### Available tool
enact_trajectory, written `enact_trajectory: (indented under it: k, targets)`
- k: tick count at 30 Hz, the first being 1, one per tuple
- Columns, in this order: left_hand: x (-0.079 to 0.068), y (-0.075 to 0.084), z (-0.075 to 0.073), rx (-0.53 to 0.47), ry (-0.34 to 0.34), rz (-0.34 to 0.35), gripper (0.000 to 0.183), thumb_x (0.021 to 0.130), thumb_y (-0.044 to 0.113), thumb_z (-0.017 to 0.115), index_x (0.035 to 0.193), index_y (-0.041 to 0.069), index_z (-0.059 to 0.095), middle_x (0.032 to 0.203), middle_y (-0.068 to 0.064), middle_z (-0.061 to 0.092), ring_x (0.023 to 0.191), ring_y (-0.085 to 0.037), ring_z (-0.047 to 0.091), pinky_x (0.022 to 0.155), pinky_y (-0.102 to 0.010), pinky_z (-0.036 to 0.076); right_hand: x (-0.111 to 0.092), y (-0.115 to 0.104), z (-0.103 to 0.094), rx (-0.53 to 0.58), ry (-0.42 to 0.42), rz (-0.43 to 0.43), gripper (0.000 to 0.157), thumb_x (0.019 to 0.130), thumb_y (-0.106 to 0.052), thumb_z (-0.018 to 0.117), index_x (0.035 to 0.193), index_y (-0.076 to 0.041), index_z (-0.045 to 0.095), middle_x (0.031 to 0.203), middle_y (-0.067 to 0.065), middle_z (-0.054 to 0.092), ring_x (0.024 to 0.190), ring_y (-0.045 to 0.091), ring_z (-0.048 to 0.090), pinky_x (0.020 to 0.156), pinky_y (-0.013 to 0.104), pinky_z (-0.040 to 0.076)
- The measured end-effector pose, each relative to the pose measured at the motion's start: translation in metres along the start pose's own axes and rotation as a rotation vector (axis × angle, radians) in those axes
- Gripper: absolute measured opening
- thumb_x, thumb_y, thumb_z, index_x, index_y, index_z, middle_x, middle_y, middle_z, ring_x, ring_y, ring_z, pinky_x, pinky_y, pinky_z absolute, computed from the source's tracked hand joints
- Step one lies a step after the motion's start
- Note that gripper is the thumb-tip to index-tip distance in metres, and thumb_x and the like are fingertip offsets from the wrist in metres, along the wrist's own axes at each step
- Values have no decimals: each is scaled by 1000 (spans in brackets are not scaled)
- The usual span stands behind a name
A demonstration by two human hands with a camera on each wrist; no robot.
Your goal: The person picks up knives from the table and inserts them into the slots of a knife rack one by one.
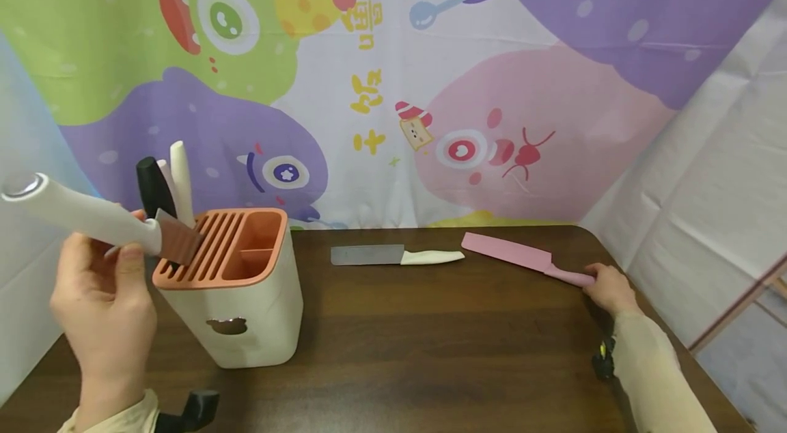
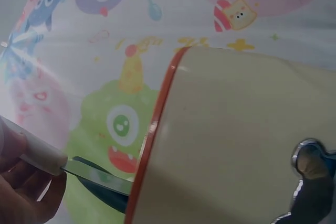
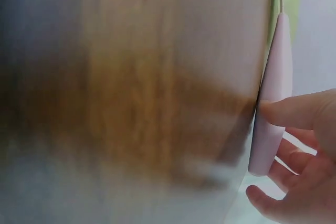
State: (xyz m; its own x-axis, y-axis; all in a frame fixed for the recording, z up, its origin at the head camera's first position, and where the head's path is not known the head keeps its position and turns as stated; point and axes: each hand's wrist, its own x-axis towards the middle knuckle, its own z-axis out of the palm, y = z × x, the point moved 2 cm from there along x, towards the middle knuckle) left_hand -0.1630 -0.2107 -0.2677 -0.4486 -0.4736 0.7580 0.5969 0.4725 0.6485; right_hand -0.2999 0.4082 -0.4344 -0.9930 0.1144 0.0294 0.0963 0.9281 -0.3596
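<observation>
L grip: holding wht-hndl knife, blade at top of block.
R grip: pinching pink knife by hndl, rt side of table.
Gry knife: on table btwn block & pink knife.

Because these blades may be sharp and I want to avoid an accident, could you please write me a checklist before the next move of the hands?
1. Left hand grips the thick-handled white knife by its handle: ok.
2. That knife fully seated in the knife block: not ok, part of its blade shows above the top.
3. Knife block upright on the table: ok.
4. Right hand on the handle of the pink knife, away from its blade: ok.
5. Grey-bladed knife lying apart from the pink one: ok.
6. Sharpness of the edges: cannot tell.
</observation>
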Motion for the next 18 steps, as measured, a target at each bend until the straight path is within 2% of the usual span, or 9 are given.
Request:
enact_trajectory:
  k: [7,13,18]
  targets:
    - [-4,-8,2,81,-15,-95,33,86,-10,50,116,2,57,104,7,59,97,-8,57,85,-16,44,-3,3,-1,-15,-28,19,42,77,-10,61,113,10,52,115,36,49,100,53,47,72,58,43]
    - [-6,-14,4,130,-28,-109,33,87,-8,51,117,3,57,104,11,59,95,-5,57,82,-14,44,-7,5,-2,28,-9,-38,37,73,-10,65,103,12,58,106,33,56,94,50,52,78,54,42]
    - [-8,-17,5,170,-38,-115,34,87,-8,50,117,5,58,103,14,58,93,-3,56,80,-11,44,-11,7,-4,47,-32,-65,36,73,-13,67,101,10,60,102,30,59,89,45,55,75,51,43]
